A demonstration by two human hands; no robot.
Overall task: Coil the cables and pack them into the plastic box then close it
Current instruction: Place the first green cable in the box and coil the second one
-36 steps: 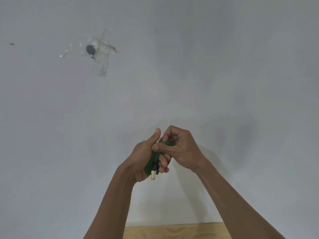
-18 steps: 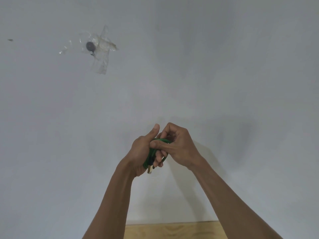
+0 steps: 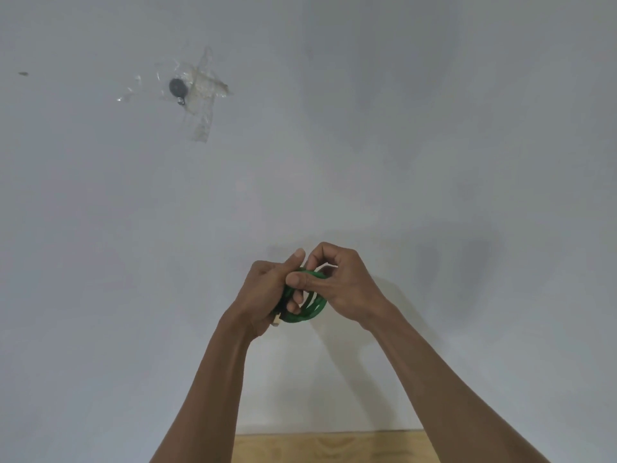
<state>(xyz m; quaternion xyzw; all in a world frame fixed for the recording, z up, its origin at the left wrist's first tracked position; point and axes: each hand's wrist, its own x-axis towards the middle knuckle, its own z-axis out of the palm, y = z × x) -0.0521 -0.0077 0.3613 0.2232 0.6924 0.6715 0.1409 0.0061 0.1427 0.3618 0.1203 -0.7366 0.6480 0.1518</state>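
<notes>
Strip of wooden table (image 3: 330, 447) at bottom edge of view, between forearms. Both arms raised in front of grey wall (image 3: 434, 128). Left hand (image 3: 263, 295) curled around green cable coil (image 3: 309, 310), pale connector poking out below palm. Right hand (image 3: 344, 285) pinches coil's top loops, thumb across them. Coil held in air, above table. Farther up wall: dark round object under clear tape (image 3: 187, 91).

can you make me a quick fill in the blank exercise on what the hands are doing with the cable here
1. The coiled cable is ____ in colour.
2. The cable is held by ____ hands: left hand and right hand.
3. The dark round thing is stuck to the wall with clear ____.

Missing words: green; both; tape
</notes>
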